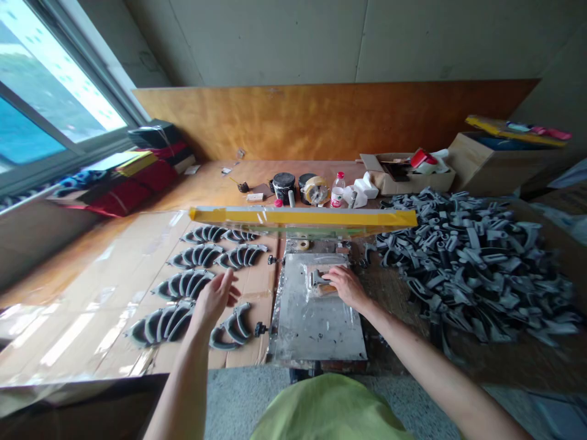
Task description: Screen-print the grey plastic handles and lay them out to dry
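Observation:
My right hand [345, 285] has its fingers closed on the end of a grey plastic part [317, 278]. That part lies on a small taped block [322, 289] on the metal plate [305, 330] in front of me. Over to the left, my left hand [219, 293] hovers above the cardboard sheet, its fingers apart and nothing visible in them. Beside and beneath it are rows of curved grey parts [182, 285]. A smaller group of curved grey parts [237, 327] lies nearer me, between my left forearm and the plate.
A yellow-taped bar [302, 217] spans above the plate's far end. To the right is a large heap of grey parts [472, 263]. Behind stand black tubs [284, 181], a tape roll [316, 190], a red-capped bottle [338, 190] and an open carton [413, 181]. Black knobs [261, 329] flank the plate.

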`<state>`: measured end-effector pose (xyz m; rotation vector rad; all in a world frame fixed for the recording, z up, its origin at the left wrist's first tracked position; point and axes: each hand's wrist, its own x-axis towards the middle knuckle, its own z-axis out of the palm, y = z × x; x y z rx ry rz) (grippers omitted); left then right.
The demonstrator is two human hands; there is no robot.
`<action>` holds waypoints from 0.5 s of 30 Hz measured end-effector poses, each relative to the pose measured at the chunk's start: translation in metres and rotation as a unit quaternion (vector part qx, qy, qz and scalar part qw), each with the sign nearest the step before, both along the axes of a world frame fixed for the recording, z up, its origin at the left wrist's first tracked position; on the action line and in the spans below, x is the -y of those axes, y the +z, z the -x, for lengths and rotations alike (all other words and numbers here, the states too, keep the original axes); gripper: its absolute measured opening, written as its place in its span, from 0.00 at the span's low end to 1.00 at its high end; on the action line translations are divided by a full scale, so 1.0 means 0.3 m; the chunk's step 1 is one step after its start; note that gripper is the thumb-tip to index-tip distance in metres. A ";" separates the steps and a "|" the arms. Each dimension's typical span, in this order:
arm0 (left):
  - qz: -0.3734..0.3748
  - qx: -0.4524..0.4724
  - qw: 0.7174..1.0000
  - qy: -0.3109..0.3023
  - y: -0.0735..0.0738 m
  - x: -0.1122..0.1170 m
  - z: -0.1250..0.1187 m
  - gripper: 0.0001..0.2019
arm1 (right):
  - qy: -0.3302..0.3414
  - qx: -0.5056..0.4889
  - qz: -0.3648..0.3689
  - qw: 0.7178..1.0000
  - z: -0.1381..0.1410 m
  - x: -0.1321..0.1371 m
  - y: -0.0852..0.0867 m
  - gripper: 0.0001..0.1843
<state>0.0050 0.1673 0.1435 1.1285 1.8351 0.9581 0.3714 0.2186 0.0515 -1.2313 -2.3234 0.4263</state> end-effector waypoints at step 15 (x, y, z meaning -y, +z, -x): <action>-0.221 0.101 0.970 0.003 0.223 -0.079 -0.192 0.26 | 0.039 0.026 0.084 0.995 0.067 -0.027 0.010 0.21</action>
